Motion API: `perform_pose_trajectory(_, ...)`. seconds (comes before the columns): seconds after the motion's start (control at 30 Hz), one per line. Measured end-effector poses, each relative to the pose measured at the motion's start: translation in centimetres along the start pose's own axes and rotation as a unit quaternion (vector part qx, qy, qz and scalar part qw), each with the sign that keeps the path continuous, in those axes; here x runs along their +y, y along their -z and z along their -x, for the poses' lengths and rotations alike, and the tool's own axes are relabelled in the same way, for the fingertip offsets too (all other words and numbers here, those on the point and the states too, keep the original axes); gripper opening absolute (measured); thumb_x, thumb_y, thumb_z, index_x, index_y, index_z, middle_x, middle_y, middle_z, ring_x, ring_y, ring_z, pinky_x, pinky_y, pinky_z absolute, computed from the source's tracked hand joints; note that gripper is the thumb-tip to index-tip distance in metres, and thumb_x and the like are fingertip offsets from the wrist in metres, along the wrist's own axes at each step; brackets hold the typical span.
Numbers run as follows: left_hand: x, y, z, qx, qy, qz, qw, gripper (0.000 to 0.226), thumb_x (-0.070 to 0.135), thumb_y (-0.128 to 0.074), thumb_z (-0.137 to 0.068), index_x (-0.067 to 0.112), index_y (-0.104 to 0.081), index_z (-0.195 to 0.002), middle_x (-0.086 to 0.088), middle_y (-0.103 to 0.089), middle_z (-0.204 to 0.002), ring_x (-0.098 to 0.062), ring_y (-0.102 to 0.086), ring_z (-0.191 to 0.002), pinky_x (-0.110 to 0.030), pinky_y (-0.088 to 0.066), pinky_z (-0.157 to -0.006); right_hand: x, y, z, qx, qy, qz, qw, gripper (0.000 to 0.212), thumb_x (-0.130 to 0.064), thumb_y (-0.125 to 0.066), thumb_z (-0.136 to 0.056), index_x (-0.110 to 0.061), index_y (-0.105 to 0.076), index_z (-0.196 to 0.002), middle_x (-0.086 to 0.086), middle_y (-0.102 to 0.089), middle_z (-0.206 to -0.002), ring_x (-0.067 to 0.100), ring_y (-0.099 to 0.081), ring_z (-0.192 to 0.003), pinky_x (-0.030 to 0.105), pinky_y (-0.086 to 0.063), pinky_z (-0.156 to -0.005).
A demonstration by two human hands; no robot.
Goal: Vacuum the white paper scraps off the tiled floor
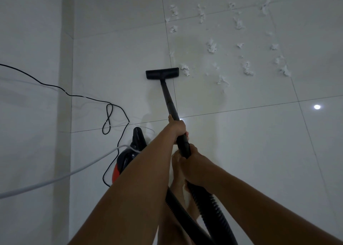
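A black vacuum wand (168,98) slants up from my hands to its flat floor head (162,73), which rests on the glossy white tiled floor (241,142). My left hand (177,127) grips the wand higher up; my right hand (192,163) grips it lower, where the ribbed black hose (213,205) begins. Several white paper scraps (211,45) lie scattered over the tiles ahead and to the right. The nearest scrap (185,69) lies just off the head's right end.
The red and black vacuum body (128,155) stands on the floor left of my arms. A black power cord (108,115) loops across the tiles to the left, and a white cable (55,180) crosses below it. A white wall (27,96) rises at the left. A bare foot (177,172) shows beneath my hands.
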State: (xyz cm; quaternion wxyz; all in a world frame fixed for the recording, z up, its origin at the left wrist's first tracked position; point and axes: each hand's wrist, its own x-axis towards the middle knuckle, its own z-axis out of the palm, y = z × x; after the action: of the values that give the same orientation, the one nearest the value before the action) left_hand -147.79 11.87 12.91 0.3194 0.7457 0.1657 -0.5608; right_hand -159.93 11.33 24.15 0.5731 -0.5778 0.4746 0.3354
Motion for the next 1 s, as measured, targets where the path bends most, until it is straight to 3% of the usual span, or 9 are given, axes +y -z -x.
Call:
perform_pose_trajectory(0.07,1.1,0.4,-0.8,-0.001,0.000,0.002,1.000,0.071,0.024,-0.036,-0.111,0.042,0.010,-0.161,-0.013,-0.056,-0.082,-0.016,-0.052,-0.060,-0.030,-0.052,-0.057,-0.8,0.2,-0.9,0.002,0.000,-0.007,1.000,0.057,-0.022,-0.042,-0.106,-0.029,-0.021,-0.158,0.020,-0.060,-0.131,0.028,-0.062,-0.080,0.038,-0.061,-0.074)
perform_pose_trajectory(0.1,1.6,0.6,-1.2,-0.001,0.002,0.004,1.000,0.071,0.023,-0.035,-0.111,0.043,0.012,-0.160,-0.013,-0.055,-0.081,-0.017,-0.052,-0.060,-0.031,-0.053,-0.059,-1.2,0.3,-1.5,0.003,0.002,-0.011,1.000,0.057,-0.022,-0.042,-0.106,-0.030,-0.020,-0.158,0.019,-0.060,-0.129,0.026,-0.063,-0.072,0.031,-0.060,-0.060)
perform_pose_trajectory(0.2,3.3,1.2,-2.2,-0.001,0.005,0.004,1.000,0.072,0.022,-0.034,-0.110,0.045,0.013,-0.159,-0.013,-0.054,-0.082,-0.018,-0.052,-0.061,-0.033,-0.053,-0.064,-2.4,0.5,-2.9,0.017,0.010,-0.012,1.000,0.060,-0.022,-0.043,-0.106,-0.030,-0.016,-0.159,0.016,-0.058,-0.124,0.018,-0.059,-0.052,0.016,-0.042,-0.033)
perform_pose_trajectory(0.27,4.4,1.7,-2.9,-0.001,0.004,-0.007,1.000,0.072,0.021,-0.034,-0.110,0.045,0.014,-0.159,-0.015,-0.056,-0.089,-0.018,-0.053,-0.063,-0.034,-0.055,-0.068,-3.1,0.7,-4.0,0.026,0.017,-0.015,0.999,0.061,-0.023,-0.043,-0.106,-0.031,-0.016,-0.160,0.016,-0.060,-0.114,0.014,-0.057,-0.043,0.015,-0.040,-0.031)
perform_pose_trajectory(0.37,6.1,2.1,-3.8,0.001,0.000,-0.015,1.000,0.071,0.023,-0.033,-0.111,0.043,0.014,-0.160,-0.015,-0.056,-0.089,-0.018,-0.054,-0.063,-0.033,-0.053,-0.061,-4.1,1.1,-5.5,0.033,0.024,-0.016,0.999,0.061,-0.025,-0.043,-0.107,-0.033,-0.014,-0.160,0.014,-0.060,-0.101,0.005,-0.051,-0.025,0.014,-0.039,-0.030)
perform_pose_trajectory(0.57,8.3,2.7,-4.9,0.007,-0.011,-0.029,0.999,0.073,0.020,-0.035,-0.111,0.043,0.013,-0.160,-0.013,-0.054,-0.078,-0.017,-0.053,-0.062,-0.038,-0.058,-0.084,-6.1,1.9,-6.8,0.030,0.021,-0.025,0.999,0.058,-0.024,-0.043,-0.107,-0.030,-0.016,-0.159,0.023,-0.065,-0.114,0.013,-0.055,-0.036,0.015,-0.040,-0.031)
perform_pose_trajectory(0.7,7.8,2.7,-4.1,0.003,-0.008,-0.030,1.000,0.071,0.023,-0.034,-0.111,0.043,0.013,-0.160,-0.011,-0.054,-0.076,-0.015,-0.052,-0.059,-0.031,-0.052,-0.061,-5.7,1.6,-6.1,0.027,0.028,-0.025,0.999,0.058,-0.026,-0.042,-0.107,-0.029,-0.016,-0.159,0.019,-0.064,-0.113,0.015,-0.058,-0.049,0.019,-0.043,-0.035)
perform_pose_trajectory(0.8,7.1,2.3,-3.2,-0.001,0.003,-0.005,1.000,0.071,0.024,-0.036,-0.111,0.047,0.011,-0.159,-0.011,-0.053,-0.079,-0.015,-0.051,-0.060,-0.030,-0.051,-0.060,-4.9,1.2,-5.5,0.021,0.019,-0.025,0.999,0.059,-0.029,-0.043,-0.107,-0.031,-0.017,-0.159,0.019,-0.065,-0.118,0.019,-0.062,-0.059,0.026,-0.049,-0.044)
perform_pose_trajectory(1.0,5.5,1.6,-2.4,-0.008,-0.002,-0.007,1.000,0.070,0.026,-0.035,-0.111,0.046,0.012,-0.159,-0.015,-0.057,-0.093,-0.016,-0.052,-0.062,-0.030,-0.052,-0.060,-3.4,0.6,-4.6,0.019,0.011,-0.056,0.998,0.056,-0.026,-0.044,-0.106,-0.033,-0.021,-0.157,0.017,-0.064,-0.106,0.017,-0.060,-0.048,0.018,-0.044,-0.033)
